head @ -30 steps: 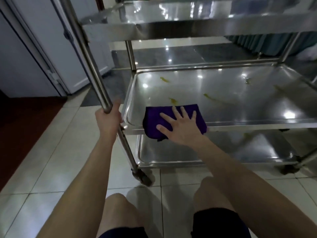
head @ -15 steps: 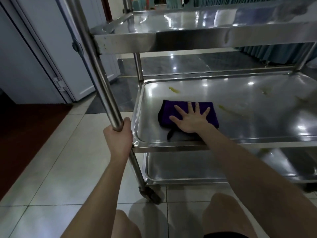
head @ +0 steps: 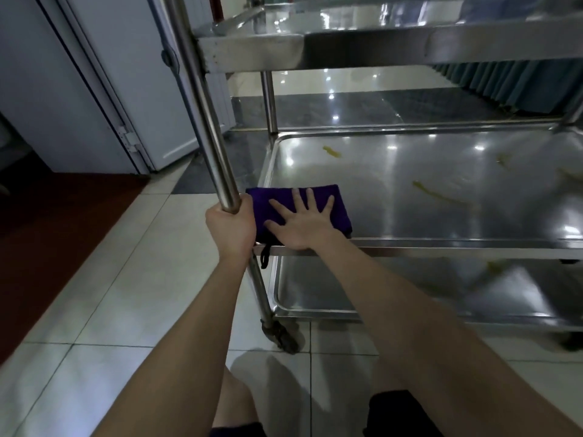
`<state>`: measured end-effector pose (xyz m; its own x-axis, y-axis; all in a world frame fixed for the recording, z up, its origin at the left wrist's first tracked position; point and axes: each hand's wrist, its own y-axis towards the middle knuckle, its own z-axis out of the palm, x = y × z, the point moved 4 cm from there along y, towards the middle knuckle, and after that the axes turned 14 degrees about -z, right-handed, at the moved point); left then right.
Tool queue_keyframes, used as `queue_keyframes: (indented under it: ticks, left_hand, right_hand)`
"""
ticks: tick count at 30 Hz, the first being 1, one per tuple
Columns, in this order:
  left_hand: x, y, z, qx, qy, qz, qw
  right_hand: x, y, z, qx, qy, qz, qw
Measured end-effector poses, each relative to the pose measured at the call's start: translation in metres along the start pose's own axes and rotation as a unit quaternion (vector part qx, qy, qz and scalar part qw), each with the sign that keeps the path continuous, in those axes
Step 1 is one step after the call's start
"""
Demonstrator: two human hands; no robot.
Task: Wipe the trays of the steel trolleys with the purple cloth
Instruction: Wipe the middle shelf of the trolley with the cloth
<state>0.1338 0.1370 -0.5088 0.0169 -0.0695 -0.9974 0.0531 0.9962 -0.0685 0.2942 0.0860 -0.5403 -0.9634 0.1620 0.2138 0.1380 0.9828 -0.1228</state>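
Note:
A steel trolley with three trays fills the right of the view. Its middle tray (head: 410, 171) carries several yellow smears (head: 441, 197). A folded purple cloth (head: 337, 203) lies in the tray's near left corner, a dark loop hanging over the rim. My right hand (head: 303, 222) presses flat on the cloth, fingers spread and straight. My left hand (head: 232, 228) grips the trolley's near left upright post (head: 205, 105) beside that corner. The top tray (head: 347, 48) is above, and the bottom tray (head: 410, 288) shows a yellow smear too.
A pale door (head: 132, 74) stands open at the left, with a dark red floor strip (head: 47, 234) beside it. The trolley's caster (head: 282, 337) rests on pale floor tiles. My knees show at the bottom edge. A blue curtain (head: 520, 86) hangs at the far right.
My right hand has slid the purple cloth left into the tray's near left corner. One smear near the cloth is gone. My left hand keeps its grip on the post.

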Motion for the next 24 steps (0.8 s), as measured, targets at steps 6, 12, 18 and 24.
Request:
queue_keyframes:
  ticks: [6, 12, 18, 24]
  left_hand:
    - [-0.007, 0.0, -0.002, -0.007, 0.023, 0.0, 1.0]
    - [-0.004, 0.008, 0.0, 0.006, 0.005, -0.007, 1.0]
    - [0.003, 0.013, 0.002, 0.017, -0.016, -0.004, 1.0]
    - [0.005, 0.011, 0.002, 0.014, -0.022, 0.002, 1.0]
  right_hand:
    - [-0.043, -0.043, -0.012, 0.013, 0.034, 0.012, 0.999]
    - [-0.171, -0.119, -0.032, -0.004, 0.039, 0.107, 0.993]
    - [-0.278, -0.167, -0.055, -0.021, 0.042, 0.221, 0.974]
    - [-0.221, -0.08, -0.062, -0.021, 0.026, 0.239, 0.97]
